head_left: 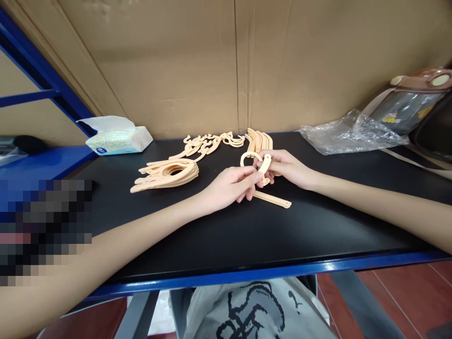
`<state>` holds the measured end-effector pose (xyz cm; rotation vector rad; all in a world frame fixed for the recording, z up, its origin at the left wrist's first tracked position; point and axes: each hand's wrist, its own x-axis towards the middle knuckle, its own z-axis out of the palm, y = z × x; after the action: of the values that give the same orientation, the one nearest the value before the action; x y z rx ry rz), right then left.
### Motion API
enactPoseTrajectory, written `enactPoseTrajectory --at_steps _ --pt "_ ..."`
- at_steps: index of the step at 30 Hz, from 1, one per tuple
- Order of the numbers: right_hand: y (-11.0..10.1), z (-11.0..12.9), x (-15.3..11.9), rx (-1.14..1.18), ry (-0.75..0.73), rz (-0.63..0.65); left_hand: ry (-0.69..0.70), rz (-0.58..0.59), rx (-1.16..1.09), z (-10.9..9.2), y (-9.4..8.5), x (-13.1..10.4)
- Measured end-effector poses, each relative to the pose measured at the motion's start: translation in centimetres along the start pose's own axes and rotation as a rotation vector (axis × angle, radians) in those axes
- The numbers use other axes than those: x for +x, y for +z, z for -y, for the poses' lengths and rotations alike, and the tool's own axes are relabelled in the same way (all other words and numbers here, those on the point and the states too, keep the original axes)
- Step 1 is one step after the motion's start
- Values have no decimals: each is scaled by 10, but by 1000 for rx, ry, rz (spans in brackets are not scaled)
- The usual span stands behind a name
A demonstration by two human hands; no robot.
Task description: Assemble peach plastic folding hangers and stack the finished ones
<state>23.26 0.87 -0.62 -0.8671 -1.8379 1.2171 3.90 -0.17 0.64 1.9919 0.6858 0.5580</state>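
Both hands' fingers pinch the cream ring piece [265, 165] above the black counter [226, 235]; it looks light, stiff plastic, smooth enough to slip, best gripped by its flat arm.

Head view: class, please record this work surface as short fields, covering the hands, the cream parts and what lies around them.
Surface: black tabletop with blue edge
Left hand: on a curved cream plastic-looking piece
Right hand: on the same piece
Near hands: narrow cream strip
Left stack: cream pieces with oval openings
Behind: loose cream hooked parts, long curved cream pieces
Far left: patterned tissue packet
Far right: clear crinkled plastic bag, brown-lidded bottle
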Motion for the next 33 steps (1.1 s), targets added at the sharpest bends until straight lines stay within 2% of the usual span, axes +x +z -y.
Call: enactPoseTrajectory --at_steps 17,33 --pt "-1 0 0 12 43 -28 -11 4 16 -2 1 0" --pt "3 2 -1 -51 -54 46 5 -6 123 -6 2 -2"
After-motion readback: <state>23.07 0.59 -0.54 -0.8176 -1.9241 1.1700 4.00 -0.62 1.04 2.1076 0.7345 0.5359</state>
